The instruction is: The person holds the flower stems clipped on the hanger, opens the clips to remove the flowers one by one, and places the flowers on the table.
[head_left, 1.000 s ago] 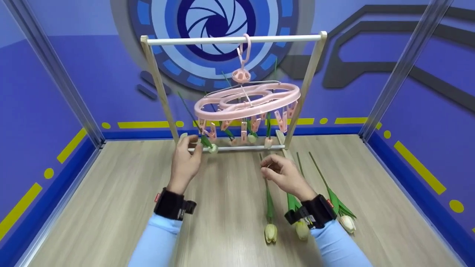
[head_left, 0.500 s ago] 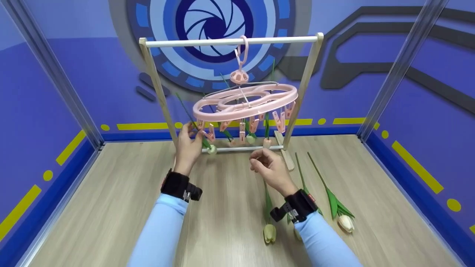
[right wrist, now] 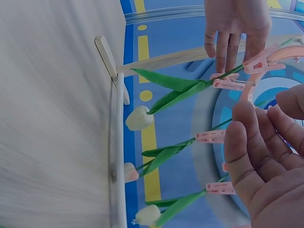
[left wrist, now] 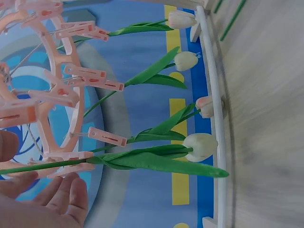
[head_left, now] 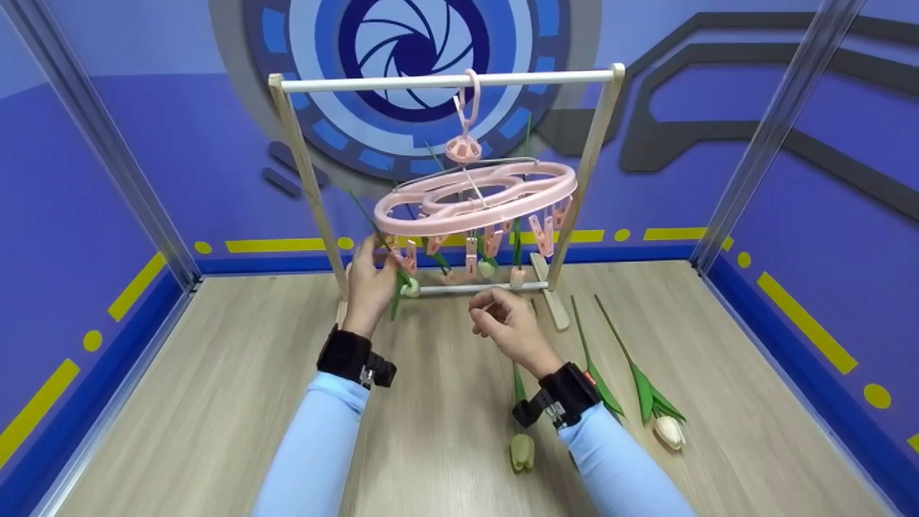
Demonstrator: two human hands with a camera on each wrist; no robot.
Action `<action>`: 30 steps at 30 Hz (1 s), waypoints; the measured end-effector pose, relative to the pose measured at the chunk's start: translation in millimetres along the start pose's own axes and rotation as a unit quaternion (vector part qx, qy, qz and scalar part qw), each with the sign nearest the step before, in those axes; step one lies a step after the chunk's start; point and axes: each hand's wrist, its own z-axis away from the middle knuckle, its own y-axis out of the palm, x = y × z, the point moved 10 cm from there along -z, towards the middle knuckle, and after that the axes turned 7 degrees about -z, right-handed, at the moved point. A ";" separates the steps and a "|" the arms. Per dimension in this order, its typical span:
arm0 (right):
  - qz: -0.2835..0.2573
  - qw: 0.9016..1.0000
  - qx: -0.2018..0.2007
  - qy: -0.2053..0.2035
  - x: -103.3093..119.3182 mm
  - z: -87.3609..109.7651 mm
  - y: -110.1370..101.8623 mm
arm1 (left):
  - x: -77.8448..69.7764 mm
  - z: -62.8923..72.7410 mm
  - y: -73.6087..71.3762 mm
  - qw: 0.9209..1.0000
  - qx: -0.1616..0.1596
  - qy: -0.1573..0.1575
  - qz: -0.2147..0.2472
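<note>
In the head view, a round pink clip hanger (head_left: 474, 219) hangs from a rack. Its leftmost tulip (left wrist: 202, 147) has a white bloom pointing down and a stem running through a pink clip (left wrist: 66, 156). My left hand (head_left: 372, 287) is at that stem, thumb on one side and fingers on the other, pinching it right beside the clip. Out in front of the hanger, my right hand (head_left: 510, 327) is held in the air with loosely bent fingers and nothing in them. Other tulips, one white bloom (left wrist: 185, 61) and pinkish ones, hang upside down from clips further along.
The wooden rack has a white top rod (head_left: 373, 82) and a white lower rod (left wrist: 216, 114) behind the blooms. On the table (head_left: 237, 402) lie several tulips at right, including a greenish one (head_left: 522, 452) and a white one (head_left: 669, 433); my right arm covers part of them.
My left hand has risen to the leftmost tulip's stem. That tulip has turned, one leaf now hanging down and its stem end shifted right. My right hand has moved left.
</note>
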 end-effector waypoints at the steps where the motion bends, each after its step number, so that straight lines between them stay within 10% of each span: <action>1: 0.000 1.000 0.000 0.001 -0.7 0.2 -0.1 | -2.5 0.7 -0.5 1.000 -0.007 0.012 -0.012; 30: 0.025 0.999 -0.016 -0.017 -2.8 0.6 -4.7 | -49.1 40.0 12.6 0.992 0.012 0.115 -0.059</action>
